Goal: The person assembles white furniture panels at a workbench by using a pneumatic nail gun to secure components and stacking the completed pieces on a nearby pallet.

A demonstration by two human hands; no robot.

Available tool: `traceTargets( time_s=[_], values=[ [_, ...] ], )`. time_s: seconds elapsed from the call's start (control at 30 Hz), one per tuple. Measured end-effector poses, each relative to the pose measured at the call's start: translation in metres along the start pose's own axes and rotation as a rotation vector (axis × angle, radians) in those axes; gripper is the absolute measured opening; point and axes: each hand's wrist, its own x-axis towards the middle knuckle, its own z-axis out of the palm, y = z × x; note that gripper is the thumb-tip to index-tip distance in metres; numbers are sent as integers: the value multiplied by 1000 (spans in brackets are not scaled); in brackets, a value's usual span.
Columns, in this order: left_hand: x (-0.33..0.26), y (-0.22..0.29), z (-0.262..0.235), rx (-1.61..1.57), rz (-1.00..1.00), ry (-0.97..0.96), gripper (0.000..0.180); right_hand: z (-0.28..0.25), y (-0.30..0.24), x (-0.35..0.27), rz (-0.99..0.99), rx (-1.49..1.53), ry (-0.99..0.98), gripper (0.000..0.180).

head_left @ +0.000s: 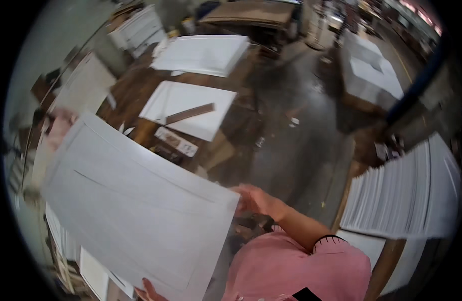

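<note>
A large white sheet (140,200) with faint straight lines near its edges and a few darker streaks stretches across the lower left, tilted in front of me. At its right corner, my right hand (255,199) is closed on the edge, a little blurred. Only part of my left hand (149,291) shows at the bottom rim of the picture, its fingers gripping the sheet's near edge. The rest of that hand lies out of the picture or behind the sheet. Beyond the sheet's far left corner is a blurred pinkish shape (60,128) that I cannot make out.
Ahead stands a brown table (133,98) bearing a white stack (201,52) and a white board (191,108) with a brown strip (191,114) across it. Many white sheets (401,190) stand in a fanned pile at right. Farther back are another white stack (369,67) and a blue post (417,83).
</note>
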Motion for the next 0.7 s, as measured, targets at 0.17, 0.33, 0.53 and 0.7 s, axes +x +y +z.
traceTargets(
  time_s=[0.17, 0.33, 0.53, 0.7],
  values=[
    [25, 23, -1, -33, 176, -197, 84, -11, -1, -63, -148, -755, 103, 57],
    [59, 24, 56, -141, 458, -831, 82, 11, 37, -90, -543, -449, 587, 46],
    [25, 48, 134, 31, 476, -1271, 76, -119, 197, -165, -606, -362, 1348, 33],
    [-33, 57, 204, 21, 308, -2157, 74, -55, 264, -273, -1544, 211, 1679, 45]
  ],
)
